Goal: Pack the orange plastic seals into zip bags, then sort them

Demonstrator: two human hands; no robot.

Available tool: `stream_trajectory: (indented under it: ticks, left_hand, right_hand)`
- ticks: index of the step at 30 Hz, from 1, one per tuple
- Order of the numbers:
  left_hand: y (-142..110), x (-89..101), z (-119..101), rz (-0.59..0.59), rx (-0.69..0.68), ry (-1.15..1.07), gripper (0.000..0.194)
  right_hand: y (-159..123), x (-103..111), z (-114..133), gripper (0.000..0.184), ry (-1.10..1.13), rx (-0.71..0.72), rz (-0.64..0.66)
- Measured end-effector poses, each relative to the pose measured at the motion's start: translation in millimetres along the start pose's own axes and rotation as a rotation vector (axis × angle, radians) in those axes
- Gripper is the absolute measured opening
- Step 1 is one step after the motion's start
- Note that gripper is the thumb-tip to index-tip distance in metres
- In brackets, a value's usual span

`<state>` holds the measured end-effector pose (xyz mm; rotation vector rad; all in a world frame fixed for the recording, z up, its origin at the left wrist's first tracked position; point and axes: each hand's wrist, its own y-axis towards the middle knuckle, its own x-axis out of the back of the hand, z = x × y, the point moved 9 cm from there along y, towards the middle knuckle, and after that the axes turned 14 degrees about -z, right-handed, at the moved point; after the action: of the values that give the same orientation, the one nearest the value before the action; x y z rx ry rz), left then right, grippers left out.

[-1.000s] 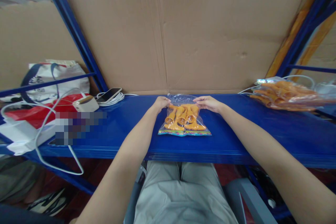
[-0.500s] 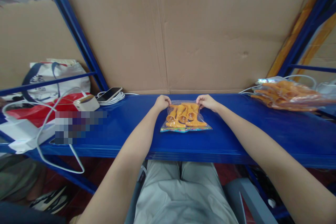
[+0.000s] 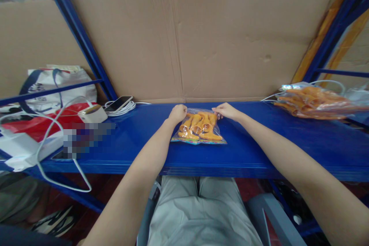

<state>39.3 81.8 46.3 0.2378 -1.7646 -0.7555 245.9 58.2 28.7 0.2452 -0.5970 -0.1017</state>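
Observation:
A clear plastic bag [image 3: 197, 126] of orange horn-shaped plastic pieces lies on the blue tabletop [image 3: 248, 153] in front of me. Its colourful printed edge faces me. My left hand [image 3: 178, 114] is closed at the bag's far left corner, its fingers pinching the plastic. At the far right corner, my right hand [image 3: 225, 111] pinches the edge of the same bag between thumb and fingers. What the orange pieces are exactly, I cannot make out.
More bagged orange pieces [image 3: 311, 102] lie at the right. To the left are a phone [image 3: 118, 103] on a coiled white cable, a white charger [image 3: 92, 113], a red bag [image 3: 37, 125] and a canvas bag [image 3: 63, 84]. Cardboard [image 3: 230, 38] stands behind, between blue posts [image 3: 83, 42].
The bag has shifted slightly left and turned a little. My right hand's fingers have changed position at the corner; my left hand stays at its corner.

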Motion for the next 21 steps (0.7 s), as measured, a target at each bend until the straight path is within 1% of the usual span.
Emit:
stream_trajectory:
  ticks: [3, 6, 8, 11, 13, 16, 18, 21]
  left_hand:
    - [0, 6.8, -7, -0.039, -0.046, 0.015, 0.027]
    - [0, 14.7, -16, -0.082, -0.099, -0.003, 0.028]
    - [0, 20.2, -21, -0.116, -0.134, -0.027, 0.028]
    - [-1, 27.1, -29, -0.164, -0.176, -0.066, 0.029]
    - [-1, 30.0, -34, -0.187, -0.198, -0.09, 0.029]
    - [-2, 34.2, -42, -0.23, -0.228, -0.141, 0.029]
    - [-4, 37.6, -47, -0.27, -0.246, -0.187, 0.029]
    - [-6, 43.4, -53, -0.344, -0.287, -0.246, 0.029]
  right_hand:
    - [-2, 1, 0, 0.046, -0.027, 0.025, 0.006]
    - [-2, 0, 0, 0.052, -0.054, 0.042, 0.024]
    - [-1, -1, 1, 0.052, -0.029, 0.043, 0.028]
    - [-1, 1, 4, 0.045, 0.089, 0.007, 0.028]
    - [-3, 0, 5, 0.043, 0.137, -0.02, 0.078]
    - [-11, -4, 6, 0.04, 0.132, -0.046, 0.202]
    - [-17, -7, 5, 0.037, 0.148, -0.073, 0.263]
    - [-24, -16, 6, 0.033, 0.283, -0.142, 0.359]
